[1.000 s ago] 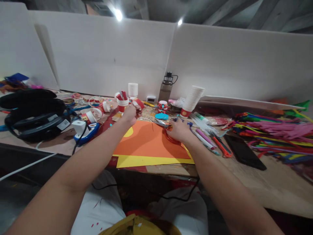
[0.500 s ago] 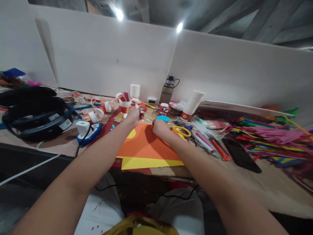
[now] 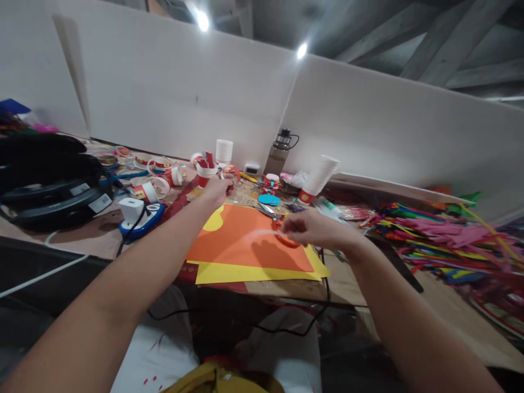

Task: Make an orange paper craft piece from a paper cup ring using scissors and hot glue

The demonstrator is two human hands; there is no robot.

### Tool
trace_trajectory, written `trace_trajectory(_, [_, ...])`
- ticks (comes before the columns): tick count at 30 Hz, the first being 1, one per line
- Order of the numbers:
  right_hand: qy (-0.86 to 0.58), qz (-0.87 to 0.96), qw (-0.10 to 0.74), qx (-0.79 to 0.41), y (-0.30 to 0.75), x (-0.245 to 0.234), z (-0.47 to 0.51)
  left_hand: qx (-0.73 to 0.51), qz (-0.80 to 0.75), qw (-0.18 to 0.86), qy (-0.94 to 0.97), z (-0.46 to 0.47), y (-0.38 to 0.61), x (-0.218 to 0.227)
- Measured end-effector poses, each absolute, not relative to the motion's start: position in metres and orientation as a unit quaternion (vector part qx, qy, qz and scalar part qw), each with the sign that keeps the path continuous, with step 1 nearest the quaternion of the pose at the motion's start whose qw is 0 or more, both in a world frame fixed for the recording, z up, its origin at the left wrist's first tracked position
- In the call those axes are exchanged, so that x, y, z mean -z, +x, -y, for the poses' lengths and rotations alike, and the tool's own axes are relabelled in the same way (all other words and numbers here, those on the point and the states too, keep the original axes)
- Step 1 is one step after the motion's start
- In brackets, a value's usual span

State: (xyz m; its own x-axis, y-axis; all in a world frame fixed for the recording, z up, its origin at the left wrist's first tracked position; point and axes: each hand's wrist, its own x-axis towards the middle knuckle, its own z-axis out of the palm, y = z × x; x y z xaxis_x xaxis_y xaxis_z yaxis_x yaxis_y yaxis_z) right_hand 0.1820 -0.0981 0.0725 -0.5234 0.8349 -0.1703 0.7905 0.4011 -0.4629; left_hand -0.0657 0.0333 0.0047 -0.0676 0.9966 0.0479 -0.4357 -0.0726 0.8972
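My left hand (image 3: 216,190) is stretched out to the far side of the table and closed round a red and white paper-cup piece (image 3: 230,173). Just beyond it stands a cut cup holding red strips (image 3: 206,166). My right hand (image 3: 316,228) hovers above the right edge of an orange paper sheet (image 3: 241,240), its fingers pinched on a thin white strip (image 3: 262,234) that trails to the left and is blurred. An orange-red scissor handle (image 3: 286,240) lies under that hand. A yellow sheet (image 3: 254,272) lies under the orange one.
A stack of paper cups (image 3: 323,173), a water bottle (image 3: 278,152) and a teal disc (image 3: 269,200) sit at the back. Coloured pipe cleaners (image 3: 446,234) cover the right. A black bag (image 3: 49,174) and a charger on a blue socket block (image 3: 137,214) lie left.
My right hand rose from the orange sheet and pulled back right, now pinching a white strip. My left hand stayed by the cut cups. The view shifted slightly.
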Motion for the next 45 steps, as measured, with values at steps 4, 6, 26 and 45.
trace_trajectory(4, [-0.340,0.818,-0.058,-0.461,0.187,-0.077,0.135,-0.558,-0.388,0.573,0.459,-0.025,-0.059,0.004])
trace_trajectory(6, [-0.325,0.827,-0.018,-0.458,0.175,-0.073,0.135,-0.496,-0.400,0.574,0.515,-0.019,-0.055,0.010])
trace_trajectory(26, [-0.519,0.797,0.297,-0.081,0.163,0.000,0.030,-0.294,-0.404,0.360,0.787,-0.013,-0.059,0.006])
trace_trajectory(45, [-0.492,0.742,0.400,-0.217,0.156,0.001,0.033,-0.378,-0.300,0.710,0.513,-0.007,-0.049,0.000])
